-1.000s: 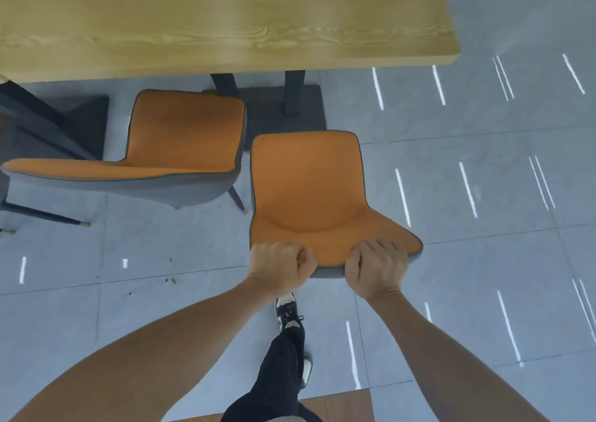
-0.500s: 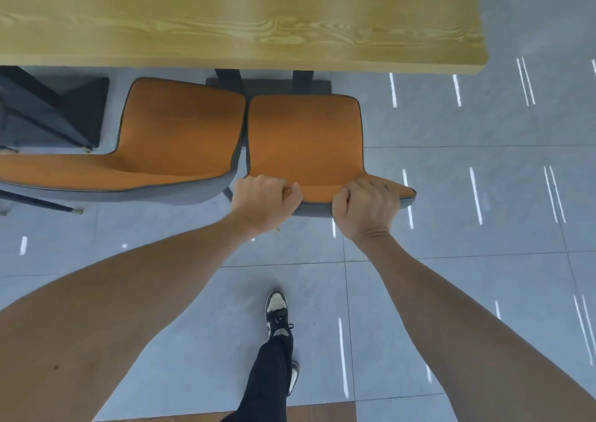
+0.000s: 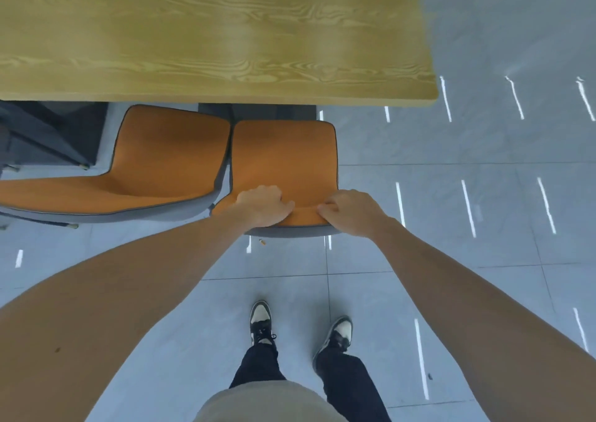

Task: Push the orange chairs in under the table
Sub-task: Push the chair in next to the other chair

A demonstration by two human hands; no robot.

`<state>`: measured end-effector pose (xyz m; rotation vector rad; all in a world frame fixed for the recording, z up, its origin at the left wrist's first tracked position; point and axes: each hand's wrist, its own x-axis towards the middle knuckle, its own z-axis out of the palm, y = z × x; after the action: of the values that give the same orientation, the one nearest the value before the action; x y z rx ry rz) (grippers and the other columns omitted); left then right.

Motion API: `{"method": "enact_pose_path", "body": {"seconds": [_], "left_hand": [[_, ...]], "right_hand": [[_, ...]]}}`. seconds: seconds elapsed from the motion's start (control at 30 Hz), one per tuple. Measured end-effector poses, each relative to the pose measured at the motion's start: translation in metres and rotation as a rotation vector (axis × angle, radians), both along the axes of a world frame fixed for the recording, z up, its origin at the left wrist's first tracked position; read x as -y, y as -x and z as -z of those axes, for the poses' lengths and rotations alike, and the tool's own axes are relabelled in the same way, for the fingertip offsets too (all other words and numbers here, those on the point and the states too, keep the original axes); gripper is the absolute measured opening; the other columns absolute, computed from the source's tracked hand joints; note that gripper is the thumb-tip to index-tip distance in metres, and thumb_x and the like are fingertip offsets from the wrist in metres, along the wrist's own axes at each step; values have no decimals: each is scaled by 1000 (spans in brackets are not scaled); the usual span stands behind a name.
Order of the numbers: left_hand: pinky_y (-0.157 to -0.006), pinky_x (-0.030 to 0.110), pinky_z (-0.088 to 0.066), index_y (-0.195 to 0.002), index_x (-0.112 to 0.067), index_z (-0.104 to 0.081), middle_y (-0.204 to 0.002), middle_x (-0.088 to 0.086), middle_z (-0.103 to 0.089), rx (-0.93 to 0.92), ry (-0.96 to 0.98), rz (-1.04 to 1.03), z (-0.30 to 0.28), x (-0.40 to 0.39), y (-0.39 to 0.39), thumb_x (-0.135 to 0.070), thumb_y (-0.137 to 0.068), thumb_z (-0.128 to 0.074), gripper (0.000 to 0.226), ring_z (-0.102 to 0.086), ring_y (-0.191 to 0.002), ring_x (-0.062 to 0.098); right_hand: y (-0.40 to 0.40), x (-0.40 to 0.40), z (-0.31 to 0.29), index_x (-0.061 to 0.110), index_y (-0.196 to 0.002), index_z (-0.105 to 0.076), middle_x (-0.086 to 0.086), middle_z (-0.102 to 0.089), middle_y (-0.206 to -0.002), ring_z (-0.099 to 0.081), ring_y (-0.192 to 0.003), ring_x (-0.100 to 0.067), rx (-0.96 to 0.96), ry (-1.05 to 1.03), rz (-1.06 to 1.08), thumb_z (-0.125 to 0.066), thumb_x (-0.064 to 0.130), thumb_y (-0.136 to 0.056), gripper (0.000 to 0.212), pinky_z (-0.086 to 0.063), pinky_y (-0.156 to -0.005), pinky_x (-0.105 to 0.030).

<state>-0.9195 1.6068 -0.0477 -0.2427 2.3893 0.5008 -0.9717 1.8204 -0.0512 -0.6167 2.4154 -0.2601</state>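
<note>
Two orange chairs with grey shells stand side by side at the near edge of a light wooden table [image 3: 206,34]. The right orange chair [image 3: 283,157] is straight ahead, its seat front close to the table edge. My left hand [image 3: 263,208] and my right hand [image 3: 350,212] both grip the top of its backrest, fingers curled over the rim. The left orange chair [image 3: 161,160] touches or nearly touches it and is turned, its backrest stretching off to the left.
Dark table legs and a base plate [image 3: 274,112] show under the table top behind the chairs. Another dark frame [image 3: 48,134] sits at the left. Grey tiled floor spreads to the right and behind. My two feet [image 3: 261,321] stand just behind the chair.
The right chair has slid forward toward the table with both hands on its backrest, and now lines up beside the left chair. I have stepped closer; both feet show now.
</note>
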Motion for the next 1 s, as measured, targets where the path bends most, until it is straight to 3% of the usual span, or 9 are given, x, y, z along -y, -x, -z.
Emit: {"method": "enact_pose_path", "body": {"seconds": [0.07, 0.1, 0.17, 0.23, 0.37, 0.5, 0.63, 0.77, 1.0], "left_hand": [[-78, 39, -53, -98, -15, -65, -96, 4, -69, -24, -9, 32, -11, -27, 25, -51, -98, -40, 44, -65, -86, 23], [-81, 40, -53, -107, -15, -65, -100, 3, -70, -34, -4, 49, -18, -42, 40, -50, -98, -41, 44, -65, -89, 23], [-79, 39, -53, -113, -13, -66, -101, 4, -71, -37, 6, 67, -30, -74, 74, -46, -98, -43, 43, -67, -92, 25], [-74, 35, -50, -111, -10, -68, -98, 5, -71, -38, 21, 63, -42, -109, 113, -40, -98, -44, 41, -68, -91, 26], [-74, 38, -49, -110, -4, -64, -88, 8, -65, -81, 59, 10, -68, -179, 193, -39, -97, -44, 43, -64, -79, 26], [-93, 42, -52, -128, -13, -58, -119, 6, -69, -138, -4, -50, -92, -244, 263, -45, -99, -43, 46, -67, -102, 25], [-108, 42, -39, -144, -18, -48, -149, 3, -50, -188, 54, -55, -104, -288, 340, -50, -99, -42, 56, -49, -134, 26], [-102, 42, -42, -138, -18, -52, -140, 5, -55, -236, 93, -82, -105, -311, 422, -50, -98, -43, 52, -51, -127, 29], [-109, 46, -36, -144, -17, -46, -146, 10, -48, -243, 130, -127, -73, -326, 599, -53, -98, -43, 59, -45, -135, 31]], "right_hand": [[27, -25, -12, 17, -83, -65, -2, -66, -95, -61, -93, -28, 86, -84, 6, -34, 47, -87, 43, -45, -78, -36], [43, -42, -20, 20, -101, -70, -1, -66, -114, -59, -110, -29, 110, -108, 13, -38, 47, -91, 43, -47, -91, -39], [80, -78, -33, 25, -137, -59, 2, -50, -149, -44, -138, -24, 135, -132, 25, -45, 52, -97, 50, -36, -113, -40], [123, -116, -46, 28, -150, -45, 6, -37, -159, -32, -147, -18, 141, -152, 10, -46, 53, -98, 57, -28, -117, -37], [211, -187, -72, 27, -153, -40, 6, -32, -162, -26, -150, -18, 74, -175, -23, -45, 53, -99, 60, -25, -118, -38], [290, -249, -97, 29, -154, -37, 6, -30, -164, -24, -151, -18, 18, -201, -41, -43, 57, -99, 62, -22, -121, -38], [370, -292, -116, 28, -154, -37, 4, -31, -163, -27, -150, -20, -53, -211, -41, -41, 58, -100, 62, -24, -120, -40], [456, -315, -120, 27, -154, -36, 3, -33, -162, -31, -149, -22, -111, -203, -71, -40, 58, -99, 63, -26, -119, -41], [624, -318, -114, 26, -157, -29, -6, -30, -162, -35, -144, -31, -183, -196, -153, -42, 54, -100, 65, -30, -115, -44]]}}
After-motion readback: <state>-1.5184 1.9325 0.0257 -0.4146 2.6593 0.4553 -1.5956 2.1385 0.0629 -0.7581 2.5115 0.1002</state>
